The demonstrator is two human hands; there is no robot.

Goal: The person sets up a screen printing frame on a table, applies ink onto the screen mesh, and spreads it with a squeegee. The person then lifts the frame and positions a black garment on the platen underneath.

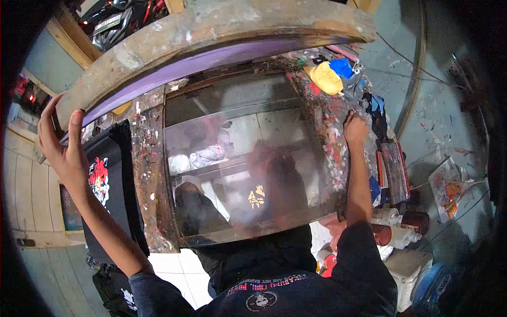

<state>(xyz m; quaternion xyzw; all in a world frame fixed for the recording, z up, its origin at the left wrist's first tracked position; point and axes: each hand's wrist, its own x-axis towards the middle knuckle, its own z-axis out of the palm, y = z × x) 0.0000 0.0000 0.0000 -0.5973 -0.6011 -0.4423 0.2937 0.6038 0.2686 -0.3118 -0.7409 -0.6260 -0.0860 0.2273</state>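
My left hand (66,145) is closed around the left end of a wooden screen-printing frame (179,39), its thumb on the near side. The frame is tilted up, and its purple mesh (185,70) shows below the wood. Beneath it lies a glass pane (248,158) full of reflections, set between paint-spattered wooden borders. A small cream-yellow print (256,196) shows near the pane's front edge. My right hand (355,128) rests as a fist on the right border (330,137); the undersides of its fingers are hidden.
Black printed cloth (100,179) lies left of the glass. Yellow (323,78) and blue (342,67) crumpled pieces sit at the back right. Several bottles (401,222) stand low on the right, beside a blue round object (435,288). A motorcycle (121,26) is beyond the frame.
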